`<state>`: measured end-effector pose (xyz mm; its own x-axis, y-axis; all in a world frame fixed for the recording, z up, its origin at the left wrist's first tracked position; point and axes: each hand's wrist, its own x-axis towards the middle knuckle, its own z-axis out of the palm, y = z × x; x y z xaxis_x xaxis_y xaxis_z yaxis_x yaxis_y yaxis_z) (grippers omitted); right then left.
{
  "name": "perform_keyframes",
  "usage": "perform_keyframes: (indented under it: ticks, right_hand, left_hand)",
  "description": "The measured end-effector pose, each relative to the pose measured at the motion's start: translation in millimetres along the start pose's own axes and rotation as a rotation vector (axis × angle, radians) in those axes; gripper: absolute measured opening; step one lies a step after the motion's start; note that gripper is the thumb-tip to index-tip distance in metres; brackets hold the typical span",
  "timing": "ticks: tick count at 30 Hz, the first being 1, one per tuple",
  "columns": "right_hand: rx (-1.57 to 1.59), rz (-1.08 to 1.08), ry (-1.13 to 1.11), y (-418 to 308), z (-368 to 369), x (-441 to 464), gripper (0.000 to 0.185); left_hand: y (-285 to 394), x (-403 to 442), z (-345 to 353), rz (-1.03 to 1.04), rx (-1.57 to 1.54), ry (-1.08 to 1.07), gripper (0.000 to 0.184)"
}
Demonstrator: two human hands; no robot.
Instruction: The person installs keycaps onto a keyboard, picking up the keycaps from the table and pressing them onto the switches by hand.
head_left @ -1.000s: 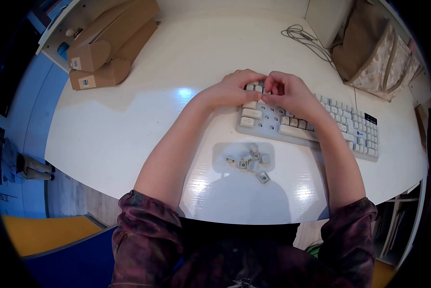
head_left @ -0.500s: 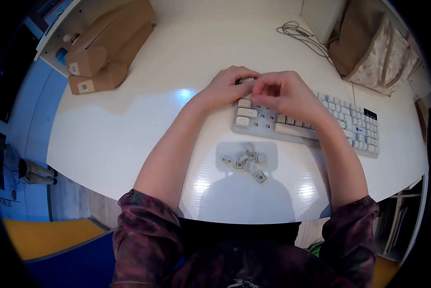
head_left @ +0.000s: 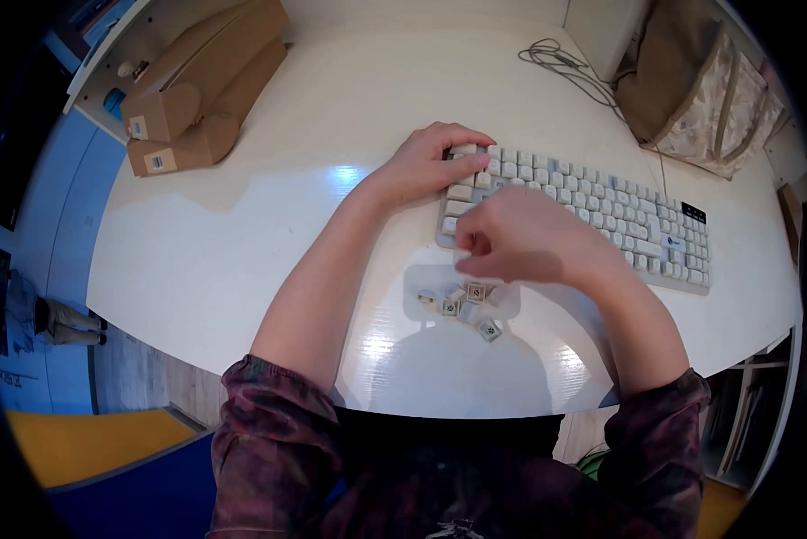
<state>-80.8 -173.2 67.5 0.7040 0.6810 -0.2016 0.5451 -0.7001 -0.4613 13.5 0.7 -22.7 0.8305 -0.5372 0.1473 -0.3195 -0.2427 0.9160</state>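
Note:
A white keyboard (head_left: 592, 193) with pale keycaps lies at a slant on the desk. My left hand (head_left: 432, 162) grips its upper left corner, thumb on the keys and fingers at the back edge. Over the lower left keys hovers my right hand (head_left: 516, 238), blurred, its fingers curled in a pinch. Something pale shows below those fingertips, too smeared to name. Several loose keycaps (head_left: 476, 293) sit in a heap just below, some upside down, on and beside a grey rounded rectangle (head_left: 412, 310). The right hand and wrist hide the keyboard's lower left part.
Brown cardboard boxes (head_left: 183, 103) lie at the back left of the white desk (head_left: 197, 260). At the back right are a coiled cable (head_left: 556, 61) and a brown bag (head_left: 691, 99). A shelf unit (head_left: 752, 404) stands at the lower right.
My right hand has come down from the upper left keys, toward me and the loose keycaps. The left hand stays at the keyboard's corner.

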Motion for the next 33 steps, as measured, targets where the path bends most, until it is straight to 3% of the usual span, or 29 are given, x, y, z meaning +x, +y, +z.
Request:
perform_keyframes:
  ticks: [2,6,10,13,16,33]
  right_hand:
    - [0.181,-0.005,0.225,4,-7,-3,0.015]
    - [0.292,0.078,0.557,30,-10,-1,0.017]
    - [0.251,0.195,0.602,62,2,-10,0.019]
    - [0.330,0.198,0.669,69,16,-14,0.021]
    - [0.156,0.114,0.796,72,33,-9,0.022]
    - [-0.070,0.089,0.860,66,41,-2,0.016]
  left_hand:
    - [-5,1,0,0.077,0.025,0.036,0.039]
    - [4,-1,1,-0.016,0.068,0.025,0.038]
    - [9,-2,1,-0.027,0.075,0.010,0.035]
    - [5,-1,3,-0.026,0.039,0.015,0.035]
    - [8,-1,3,-0.035,0.071,0.016,0.036]
    - [10,-1,12,0.037,0.252,0.096,0.046]
